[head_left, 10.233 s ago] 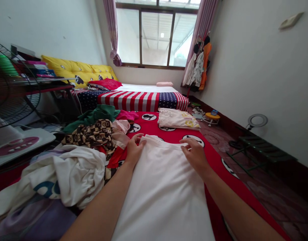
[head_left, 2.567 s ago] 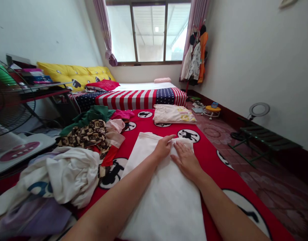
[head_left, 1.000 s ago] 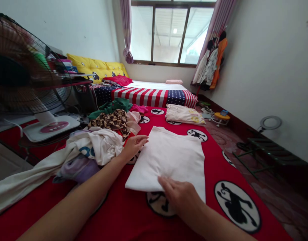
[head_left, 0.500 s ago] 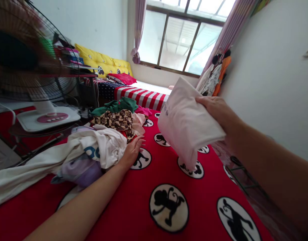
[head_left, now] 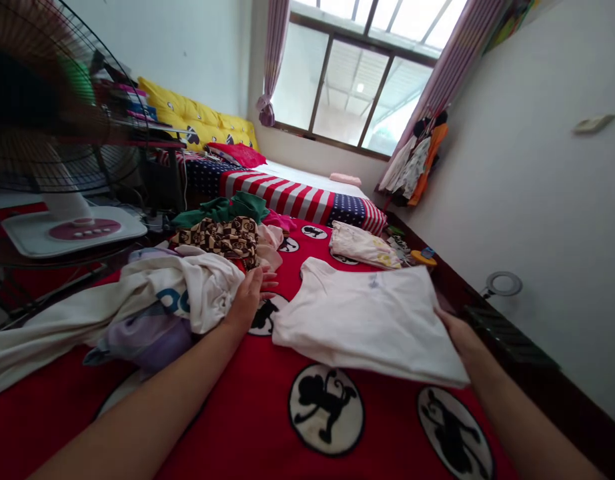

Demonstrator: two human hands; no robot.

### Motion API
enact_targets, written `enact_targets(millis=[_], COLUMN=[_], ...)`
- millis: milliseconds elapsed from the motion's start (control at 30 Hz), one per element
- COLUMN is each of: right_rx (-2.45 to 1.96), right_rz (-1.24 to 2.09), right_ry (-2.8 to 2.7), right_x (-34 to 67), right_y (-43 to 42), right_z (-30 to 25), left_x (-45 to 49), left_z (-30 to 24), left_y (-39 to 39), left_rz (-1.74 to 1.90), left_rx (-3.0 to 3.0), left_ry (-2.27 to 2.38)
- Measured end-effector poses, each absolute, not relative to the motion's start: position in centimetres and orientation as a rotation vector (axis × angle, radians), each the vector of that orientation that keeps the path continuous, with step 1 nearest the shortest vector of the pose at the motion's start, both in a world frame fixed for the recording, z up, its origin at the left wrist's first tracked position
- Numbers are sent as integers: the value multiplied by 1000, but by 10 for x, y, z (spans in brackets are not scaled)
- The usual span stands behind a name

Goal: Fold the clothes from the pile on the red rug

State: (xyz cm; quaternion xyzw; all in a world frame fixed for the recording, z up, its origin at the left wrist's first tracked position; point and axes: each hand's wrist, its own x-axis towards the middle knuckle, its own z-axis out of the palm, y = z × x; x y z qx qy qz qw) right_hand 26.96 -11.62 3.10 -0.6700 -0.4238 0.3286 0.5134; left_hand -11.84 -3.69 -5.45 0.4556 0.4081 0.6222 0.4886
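Note:
A folded white T-shirt lies low over the red bedspread, its neckline side toward the left. My right hand grips the shirt's right edge, fingers partly hidden under the cloth. My left hand holds nothing; its fingers are spread beside a heap of loose clothes. In that heap are a white garment with blue lettering, a brown patterned garment, a green garment and a purple garment.
Beyond the T-shirt lies another folded pale garment. A fan runs on a stand at the left. Toward the window is a second bed with a stars-and-stripes cover. A ring-shaped lamp stands by the right wall.
My right hand has lowered the white T-shirt from upright in the air to flat near the bedspread. The folded pale garment behind it now shows. My left hand stays by the heap.

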Motion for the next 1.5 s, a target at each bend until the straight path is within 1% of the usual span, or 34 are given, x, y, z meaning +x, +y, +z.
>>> enact_targets(millis=[67, 167, 267, 333, 433, 500, 600, 700, 767, 933, 1233, 1500], right_rx=[-1678, -1682, -1791, -1872, -1962, -2008, -2006, -1881, -1791, -1687, -1568, -1521], right_rz=[977, 989, 853, 724, 488, 338, 76, -120, -102, -9, -123, -107], right_ry=[-704, -670, -940, -1193, -1511, -1620, -1719, -1846, -1971, -2159, -2142, -2163], right_x=[290, 312, 313, 306, 298, 298, 299, 290, 278, 258, 272, 277], right_y=[-140, -167, -181, -186, -188, -189, -191, -197, -201, -202, -204, -207], right_z=[-9, -40, -46, -44, -42, -42, -41, -40, -39, -39, -29, -42], left_x=[-118, -115, -107, -99, -92, -95, -109, -123, -128, -131, -136, -131], left_z=[-55, -53, -44, -36, -27, -23, -20, -21, -24, -32, -20, -7], left_y=[-35, -37, -50, -62, -77, -81, -78, -71, -68, -61, -65, -71], left_rz=[1493, 1386, 1115, 910, 682, 610, 588, 506, 465, 512, 530, 661], left_rx=[1135, 1359, 1756, 1978, 2152, 2206, 2196, 2131, 2087, 1999, 1635, 1446], left_ry=[1029, 1225, 1463, 1535, 1530, 1479, 1334, 1246, 1247, 1153, 1060, 1063])
